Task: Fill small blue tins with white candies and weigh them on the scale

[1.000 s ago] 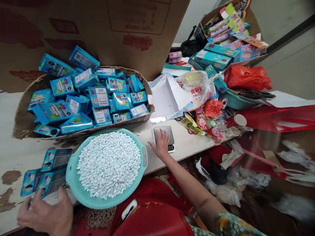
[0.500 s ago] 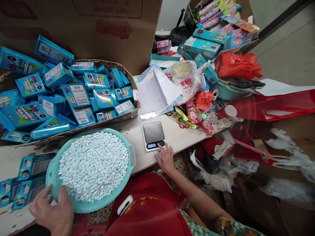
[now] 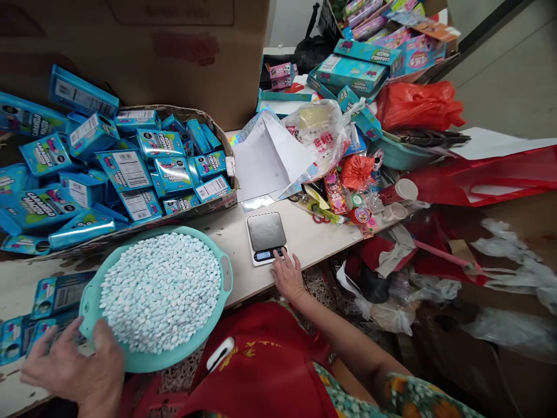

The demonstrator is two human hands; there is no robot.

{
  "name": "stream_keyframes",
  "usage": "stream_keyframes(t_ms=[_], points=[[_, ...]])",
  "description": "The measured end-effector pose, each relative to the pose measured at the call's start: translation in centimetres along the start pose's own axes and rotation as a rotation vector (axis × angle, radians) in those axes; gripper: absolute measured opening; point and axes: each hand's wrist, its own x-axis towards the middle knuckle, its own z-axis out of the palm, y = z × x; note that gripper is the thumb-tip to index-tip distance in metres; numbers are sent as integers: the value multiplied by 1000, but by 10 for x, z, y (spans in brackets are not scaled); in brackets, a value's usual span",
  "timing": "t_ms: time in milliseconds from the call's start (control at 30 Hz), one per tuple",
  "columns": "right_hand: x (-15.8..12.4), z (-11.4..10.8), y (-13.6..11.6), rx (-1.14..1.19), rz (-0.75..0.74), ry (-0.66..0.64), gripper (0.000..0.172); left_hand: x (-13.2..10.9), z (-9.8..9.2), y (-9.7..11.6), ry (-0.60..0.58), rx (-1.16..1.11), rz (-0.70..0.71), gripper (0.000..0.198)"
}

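Note:
My left hand [image 3: 76,368] is open, its fingers spread beside the lower left rim of a turquoise basin [image 3: 228,273]. Small white and pale blue candies [image 3: 161,293] fill that basin. Flat blue candy boxes [image 3: 65,293] lie on the table just beyond my left fingers. At the front edge of a small digital kitchen scale [image 3: 266,235], the fingertips of my right hand [image 3: 288,276] rest on the buttons by the lit display. The right fingers are stretched out and hold nothing. Nothing lies on the scale's dark plate.
A cardboard tray [image 3: 217,206] heaped with blue candy boxes stands behind the basin. White paper [image 3: 265,157], a clear plastic bag [image 3: 319,130] and mixed wrapped sweets [image 3: 337,194] lie past the scale. A red bag [image 3: 420,104] sits at the back right. The table's edge runs below the scale.
My left hand has shifted left, and its fingers have spread apart near the basin rim. My right fingertips have moved slightly across the scale's buttons. The whole view has shifted a little.

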Motion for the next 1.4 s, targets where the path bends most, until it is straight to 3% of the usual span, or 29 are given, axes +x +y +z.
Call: stream_keyframes(t_ms=[67, 133, 333, 667, 833, 1100, 1233, 1300, 1400], points=[[-1, 1, 2, -8, -21, -11, 23, 7, 8, 19, 127, 14, 185, 38], [-2, 1, 4, -5, -33, -16, 23, 10, 17, 42, 172, -22, 294, 36], [-9, -4, 6, 32, 14, 23, 32, -2, 35, 97, 92, -106, 369, 31], [-3, -10, 5, 152, 73, -15, 26, -19, 40, 108, 5, -153, 418, 24], [2, -21, 2, 221, 154, -28, 43, -21, 40, 115, -16, -181, 437, 21], [10, -27, 1, 248, 200, -43, 50, -33, 62, 179, -124, -340, 614, 14], [5, -31, 6, 391, 218, 3, 38, -48, 71, 212, -245, -453, 618, 13], [-2, -31, 9, 693, 402, 62, 37, -57, 78, 225, -401, -501, 559, 15], [-11, -26, 9, 1141, 794, 98, 48, -65, 102, 240, -755, -482, 395, 28]])
